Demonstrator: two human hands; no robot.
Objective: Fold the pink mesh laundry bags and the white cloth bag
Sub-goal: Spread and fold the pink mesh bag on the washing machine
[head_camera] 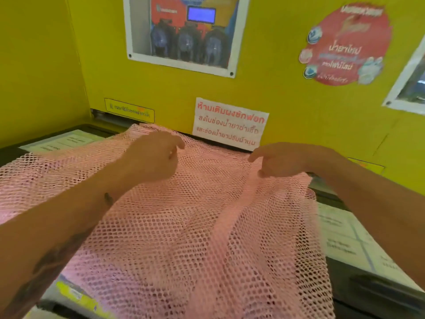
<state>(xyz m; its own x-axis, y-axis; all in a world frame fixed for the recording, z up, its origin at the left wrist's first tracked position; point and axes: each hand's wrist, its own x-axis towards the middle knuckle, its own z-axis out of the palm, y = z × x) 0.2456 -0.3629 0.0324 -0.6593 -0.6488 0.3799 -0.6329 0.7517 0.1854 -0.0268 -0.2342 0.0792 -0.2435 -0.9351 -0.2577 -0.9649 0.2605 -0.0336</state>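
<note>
A pink mesh laundry bag [195,226] lies spread wide over a dark machine top [358,293], from the back wall to the near edge, with ridges and wrinkles in it. My left hand [156,155] hovers over the bag's far part, its fingers loosely curled and holding nothing that I can see. My right hand [278,160] is at the far right part, where thumb and forefinger pinch a raised fold of mesh. No white cloth bag is in view.
A yellow wall [287,93] rises right behind the bag, with a white paper notice [230,125], a framed poster [184,31] and a round red sticker [345,44]. White instruction labels [345,238] lie on the machine top to the right and far left.
</note>
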